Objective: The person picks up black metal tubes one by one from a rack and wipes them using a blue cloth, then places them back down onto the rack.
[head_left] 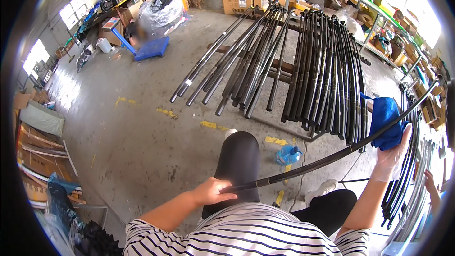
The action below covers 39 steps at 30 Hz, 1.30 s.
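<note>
A long black pole [327,160] crosses in front of my lap and rises toward the far right, looking curved in this wide view. Its near end is in the closed fingers of my left hand [214,192], above my left thigh. Farther along, at the right, my right hand [394,155] grips a bunched blue cloth [386,114] that lies against the pole. A thin clear glove seems to cover this hand and wrist. The cloth hides part of the right fingers. Ahead, many similar black poles [322,66] lie side by side on a low rack [284,66].
A blue-tinted bottle [288,155] stands on the floor by my feet. More poles [403,180] lean at the right, near another person's hand [430,183]. Cluttered shelving [374,4] runs along the right. A blue platform scale [152,49] and cardboard boxes [237,1] stand farther back.
</note>
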Tool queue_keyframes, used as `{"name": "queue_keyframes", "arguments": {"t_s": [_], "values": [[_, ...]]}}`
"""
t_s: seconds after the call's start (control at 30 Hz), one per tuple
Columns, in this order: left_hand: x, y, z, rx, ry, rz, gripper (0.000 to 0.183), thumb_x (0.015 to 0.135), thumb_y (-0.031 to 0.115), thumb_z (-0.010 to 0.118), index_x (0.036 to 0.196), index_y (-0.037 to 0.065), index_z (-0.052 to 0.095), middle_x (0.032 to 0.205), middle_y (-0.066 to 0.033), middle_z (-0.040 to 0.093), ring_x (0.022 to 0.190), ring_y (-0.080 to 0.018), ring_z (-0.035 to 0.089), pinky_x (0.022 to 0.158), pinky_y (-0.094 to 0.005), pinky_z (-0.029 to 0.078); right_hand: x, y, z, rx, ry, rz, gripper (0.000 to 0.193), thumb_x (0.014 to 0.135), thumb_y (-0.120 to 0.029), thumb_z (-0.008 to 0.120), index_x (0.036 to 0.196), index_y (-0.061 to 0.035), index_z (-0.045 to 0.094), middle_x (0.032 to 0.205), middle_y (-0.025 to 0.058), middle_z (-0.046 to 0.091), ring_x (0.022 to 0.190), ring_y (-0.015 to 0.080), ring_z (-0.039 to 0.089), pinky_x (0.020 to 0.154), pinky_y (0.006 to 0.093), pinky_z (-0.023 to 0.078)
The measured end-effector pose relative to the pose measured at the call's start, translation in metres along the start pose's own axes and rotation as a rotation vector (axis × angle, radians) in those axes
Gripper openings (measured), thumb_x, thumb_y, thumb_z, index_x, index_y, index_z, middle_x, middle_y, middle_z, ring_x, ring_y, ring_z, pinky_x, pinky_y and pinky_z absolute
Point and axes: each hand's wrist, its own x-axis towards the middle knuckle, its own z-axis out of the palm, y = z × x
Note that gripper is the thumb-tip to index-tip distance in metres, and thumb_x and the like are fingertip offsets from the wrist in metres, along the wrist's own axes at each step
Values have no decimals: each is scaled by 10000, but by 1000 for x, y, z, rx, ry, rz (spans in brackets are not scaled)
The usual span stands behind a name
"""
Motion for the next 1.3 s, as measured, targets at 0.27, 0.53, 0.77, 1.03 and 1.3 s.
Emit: {"name": "queue_keyframes", "arguments": {"t_s": [0.27, 0.53, 0.77, 1.03, 1.3], "values": [[-11, -13, -10, 108, 145, 19, 284, 736, 298, 722, 679, 42, 614, 542, -101, 538, 461, -262, 508, 452, -320, 405, 4, -6, -11, -31, 48, -7, 420, 874, -386, 546, 1016, 9, 579, 992, 126, 641, 874, 245, 632, 799, 383, 518], [-41, -69, -17, 460, 320, -102, 344, 650, 285, 733, 515, 50, 521, 524, -118, 521, 491, -318, 529, 456, -387, 421, 5, -6, -11, 31, 6, -22, 417, 880, -391, 535, 1025, -5, 598, 996, 124, 650, 900, 260, 632, 840, 401, 501], [-101, -144, -29, 710, 541, -247, 323, 637, 243, 727, 523, 39, 503, 571, -138, 522, 578, -344, 525, 538, -418, 417, 20, -40, -29, 93, -88, -56, 414, 904, -337, 489, 1043, 45, 573, 1009, 170, 634, 917, 292, 623, 868, 420, 483], [-121, -162, -32, 817, 736, -361, 414, 715, 257, 709, 528, 19, 427, 573, -145, 475, 579, -344, 469, 545, -430, 374, 28, -64, -49, 62, 245, -84, 330, 907, -262, 521, 638, -93, 434, 529, -20, 396, 445, 81, 395, 425, 215, 336], [-115, -166, -42, 873, 878, -319, 383, 719, 196, 715, 530, 15, 436, 563, -154, 482, 574, -352, 467, 541, -432, 370, 32, -74, -101, 98, -56, -59, 233, 883, -223, 547, 1032, -79, 441, 758, 38, 550, 587, 136, 535, 490, 240, 458]]}}
